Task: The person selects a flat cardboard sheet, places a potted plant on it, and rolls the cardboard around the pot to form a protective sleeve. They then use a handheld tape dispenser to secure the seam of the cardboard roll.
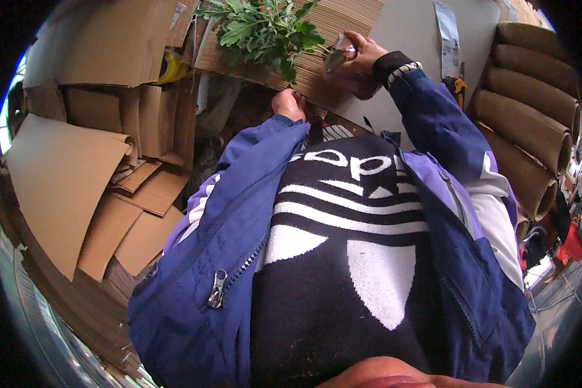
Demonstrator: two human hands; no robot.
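Note:
A bunch of green leafy plants lies on a sheet of corrugated cardboard on the table ahead of me. My right hand curls around a clear, shiny plastic thing, just right of the cut or root end of the stems; its exact kind does not show. My left hand is closed at the table's near edge, its fingers pressed together just below a low-hanging leaf. Whatever those fingers pinch, if anything, is too small to make out.
Rolled or curved brown cardboard is stacked at the right. Near it lie a yellow-and-black cutter and a strip of printed labels. Flat cardboard sheets and pieces fill the left, with a yellow roll among them.

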